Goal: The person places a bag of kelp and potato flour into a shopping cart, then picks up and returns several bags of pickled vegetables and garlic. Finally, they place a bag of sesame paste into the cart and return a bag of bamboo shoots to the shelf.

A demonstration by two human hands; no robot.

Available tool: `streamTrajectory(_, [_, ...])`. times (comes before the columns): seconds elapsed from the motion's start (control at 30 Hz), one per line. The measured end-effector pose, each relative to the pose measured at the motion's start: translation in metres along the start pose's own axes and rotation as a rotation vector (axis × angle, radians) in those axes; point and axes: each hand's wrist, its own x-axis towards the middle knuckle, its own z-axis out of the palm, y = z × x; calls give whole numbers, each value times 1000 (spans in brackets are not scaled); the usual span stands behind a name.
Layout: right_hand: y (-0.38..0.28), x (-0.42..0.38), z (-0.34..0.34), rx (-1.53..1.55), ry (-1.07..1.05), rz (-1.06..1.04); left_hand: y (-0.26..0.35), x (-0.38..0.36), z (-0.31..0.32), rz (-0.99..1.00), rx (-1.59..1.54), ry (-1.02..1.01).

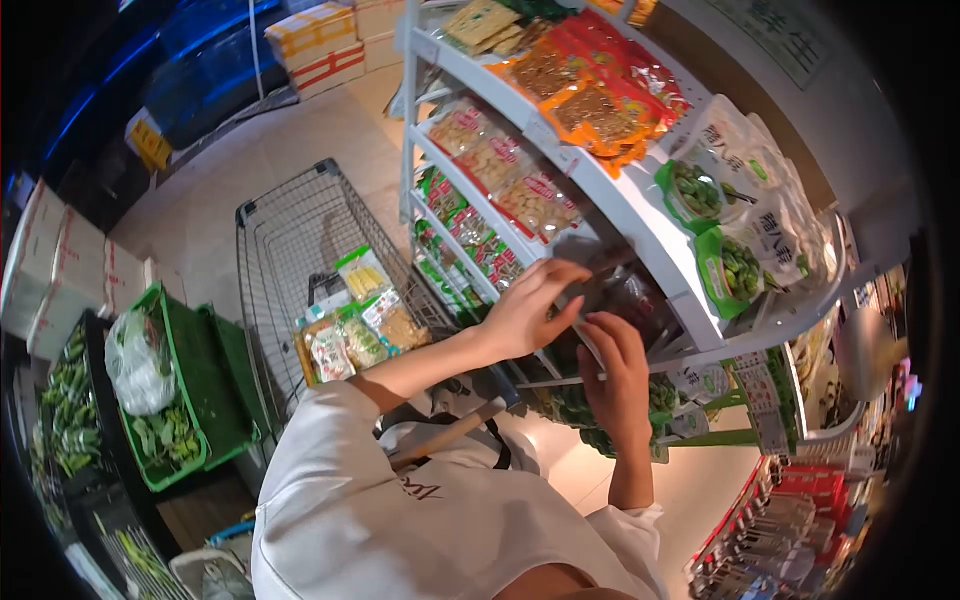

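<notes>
My left hand (525,312) is at the middle shelf, its fingers and thumb bent round the upper edge of a dark, glossy package (592,294). Close to its right, my right hand (618,372) has its fingers curled at the same package, by a thin pale edge. Much of the package is hidden by my hands and by shadow. Behind my hands lie more dark wrapped packs (640,300). Clear bags of pale pieces with red labels (535,200) lie beside them on the shelf.
A wire shopping cart (285,230) holding several food packs (368,275) stands at left. Above my hands, a white shelf (690,270) carries orange packs (590,110) and bagged greens (735,268). Green crates (172,365) and white boxes (70,265) are at far left.
</notes>
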Motion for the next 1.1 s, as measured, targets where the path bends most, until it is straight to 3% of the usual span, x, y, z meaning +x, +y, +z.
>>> streamTrajectory(0.07, [-13, -1, 36, 134, -208, -62, -14, -73, -54, -177, 13, -84])
streamTrajectory(0.1, [-19, -5, 55, 199, -322, -78, -14, -112, -80, -401, -12, -97])
streamTrajectory(0.17, [-28, -22, 95, 153, -530, -185, -4, -184, -121, -672, 78, 49])
streamTrajectory(0.3, [-42, -60, 149, 317, -804, -182, 59, -272, -172, -1004, 422, 165])
streamTrajectory(0.37, [-51, -77, 167, 254, -778, -142, 83, -306, -179, -1083, 497, 169])
streamTrajectory(0.5, [-55, -96, 188, 23, -683, -160, 111, -347, -185, -1067, 649, 29])
streamTrajectory(0.77, [-69, -100, 201, -83, -690, 10, 112, -376, -193, -1039, 757, 81])
streamTrajectory(0.93, [-72, -102, 207, -104, -627, -17, 109, -375, -204, -1086, 616, 36])
streamTrajectory(1.1, [-79, -100, 203, -115, -683, -40, 109, -377, -209, -1094, 490, 139])
